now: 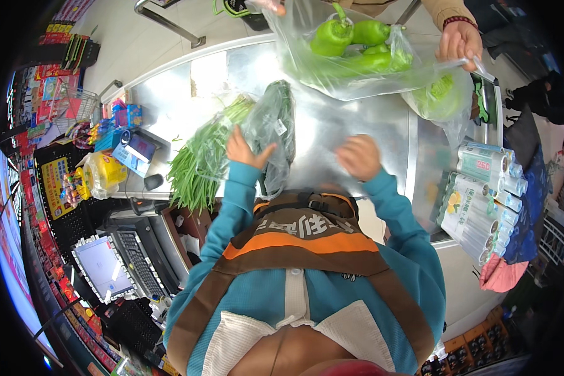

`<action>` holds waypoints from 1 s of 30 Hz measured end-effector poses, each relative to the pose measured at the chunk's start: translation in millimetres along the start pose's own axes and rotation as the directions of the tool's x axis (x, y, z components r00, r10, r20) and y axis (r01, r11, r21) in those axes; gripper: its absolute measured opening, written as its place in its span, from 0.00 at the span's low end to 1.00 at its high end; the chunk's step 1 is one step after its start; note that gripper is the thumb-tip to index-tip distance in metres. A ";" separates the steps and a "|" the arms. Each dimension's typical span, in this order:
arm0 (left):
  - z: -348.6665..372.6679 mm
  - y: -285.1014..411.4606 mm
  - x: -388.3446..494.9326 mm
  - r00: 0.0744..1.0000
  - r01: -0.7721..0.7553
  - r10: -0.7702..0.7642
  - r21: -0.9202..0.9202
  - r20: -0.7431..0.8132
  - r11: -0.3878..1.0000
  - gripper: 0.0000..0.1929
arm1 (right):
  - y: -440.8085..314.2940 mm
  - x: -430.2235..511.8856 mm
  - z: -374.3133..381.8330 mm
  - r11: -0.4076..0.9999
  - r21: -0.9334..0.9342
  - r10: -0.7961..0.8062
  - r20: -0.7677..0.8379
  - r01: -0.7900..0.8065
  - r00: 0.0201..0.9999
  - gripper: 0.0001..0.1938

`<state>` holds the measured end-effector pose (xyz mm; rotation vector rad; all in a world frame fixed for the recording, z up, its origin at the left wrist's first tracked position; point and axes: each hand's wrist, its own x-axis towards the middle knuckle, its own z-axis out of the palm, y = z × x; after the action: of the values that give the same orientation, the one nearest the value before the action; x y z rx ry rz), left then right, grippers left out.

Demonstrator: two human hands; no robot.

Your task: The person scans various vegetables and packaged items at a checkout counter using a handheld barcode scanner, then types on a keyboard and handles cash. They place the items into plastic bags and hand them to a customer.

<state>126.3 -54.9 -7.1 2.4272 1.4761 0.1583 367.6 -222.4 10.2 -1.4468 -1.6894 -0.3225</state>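
My left hand, thumb and fingers apart, is over two bagged vegetables on the metal counter. Its fingers are by a bunch of long green leafy stalks in clear plastic. The thumb reaches over a plastic bag of dark green vegetables bearing a small white label. My right hand is blurred above the counter, apart from the bags, and its finger pose is unclear. Beyond it, another person's hands hold up a clear bag of large green peppers. Another bag with a pale green vegetable hangs at that person's hand.
Packs of rolls in plastic wrap stand at the counter's right end. To the left are a small display device, a black mouse and a yellow tub in plastic. A keyboard and screen sit lower left.
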 end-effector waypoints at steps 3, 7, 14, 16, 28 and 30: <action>39.4 -14.4 -28.2 0.953 0.126 -0.092 -0.101 0.289 0.987 0.24 | -18.4 16.5 59.3 0.972 0.211 -0.006 0.444 -0.098 0.896 0.31; 43.9 0.7 -43.0 0.844 -0.459 0.495 -0.200 0.207 0.866 0.09 | -20.8 49.1 119.5 0.968 0.213 -0.243 0.643 0.135 0.726 0.35; -11.9 -25.3 -93.6 0.944 -0.282 0.329 -0.445 0.029 0.850 0.30 | -41.1 7.3 151.2 0.837 0.547 -0.471 0.719 0.003 0.511 0.14; -1.7 -37.0 -110.7 0.979 -0.201 0.193 -0.231 -0.060 0.952 0.44 | -48.9 -15.7 138.4 0.839 0.402 -0.178 0.841 -0.368 0.511 0.15; 64.9 -58.8 -76.1 0.834 0.008 0.053 -0.109 0.549 0.994 0.45 | -60.8 -11.2 139.5 0.961 0.180 -0.255 0.875 0.211 0.412 0.54; 46.5 -46.9 -75.0 0.808 0.011 0.052 -0.103 0.587 0.995 0.45 | -60.2 -18.2 143.9 0.962 0.184 -0.252 0.878 0.201 0.407 0.53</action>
<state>62.8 -109.9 -61.2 2.1223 1.1174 -0.4717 250.0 -154.8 -68.9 -1.4208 -2.7556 0.4891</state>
